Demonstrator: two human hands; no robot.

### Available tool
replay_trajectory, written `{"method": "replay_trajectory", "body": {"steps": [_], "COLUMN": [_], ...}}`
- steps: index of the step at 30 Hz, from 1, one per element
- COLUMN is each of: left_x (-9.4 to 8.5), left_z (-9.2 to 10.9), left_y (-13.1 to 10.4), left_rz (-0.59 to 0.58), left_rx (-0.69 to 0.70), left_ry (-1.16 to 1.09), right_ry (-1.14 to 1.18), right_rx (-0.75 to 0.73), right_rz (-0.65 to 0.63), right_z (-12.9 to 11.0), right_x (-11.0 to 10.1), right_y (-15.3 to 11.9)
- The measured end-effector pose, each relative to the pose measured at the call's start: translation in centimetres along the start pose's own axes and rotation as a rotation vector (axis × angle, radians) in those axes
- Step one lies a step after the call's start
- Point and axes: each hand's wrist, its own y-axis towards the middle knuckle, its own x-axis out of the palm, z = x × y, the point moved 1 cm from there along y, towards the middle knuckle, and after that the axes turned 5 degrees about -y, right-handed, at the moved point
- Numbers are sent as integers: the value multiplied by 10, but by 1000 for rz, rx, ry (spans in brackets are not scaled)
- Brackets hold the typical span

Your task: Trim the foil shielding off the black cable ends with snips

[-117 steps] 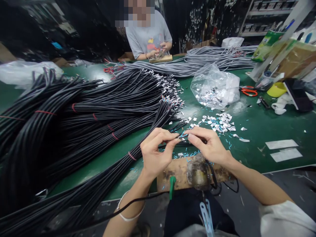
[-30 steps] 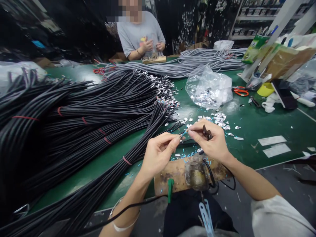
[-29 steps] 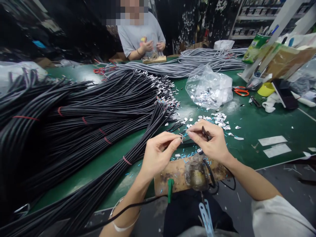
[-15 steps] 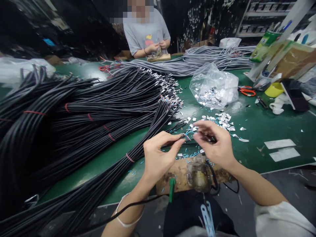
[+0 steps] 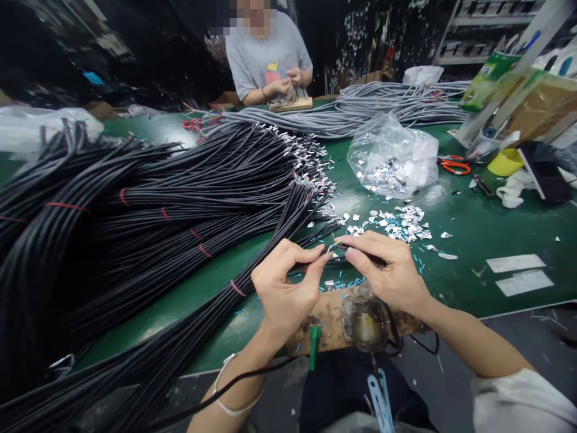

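My left hand [image 5: 288, 282] is closed, its thumb and forefinger pinching the end of a black cable [image 5: 318, 251]. Thin wires [image 5: 332, 245] in yellow, blue and white come out of that end and span the small gap between my hands. At the wires' other side, my right hand [image 5: 392, 270] is closed around a slim dark object [image 5: 377, 259], mostly hidden by the fingers; its kind cannot be made out. Below both hands lies a worn wooden board [image 5: 322, 310] carrying a lumpy, stained block [image 5: 366, 328].
Bundles of black cables [image 5: 211, 204] tied with red bands fill the left. A clear plastic bag [image 5: 392, 156] of scraps, foil pieces [image 5: 408, 222], orange-handled scissors [image 5: 455, 165] and a phone [image 5: 545, 171] lie right. Grey cables [image 5: 383, 105] stretch before a co-worker [image 5: 270, 60] across the table.
My right hand has moved in toward my left and its fingers have closed near the wires. The wires, fanned out before, now run narrowly between both hands.
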Motion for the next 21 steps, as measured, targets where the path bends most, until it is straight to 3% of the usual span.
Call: {"method": "replay_trajectory", "body": {"steps": [21], "left_x": [1], "left_z": [0], "left_y": [0], "left_rz": [33], "left_rx": [65], "left_ry": [-1], "right_ry": [45], "right_rx": [-13], "right_rz": [-2], "right_z": [1], "right_x": [1], "right_y": [1]}}
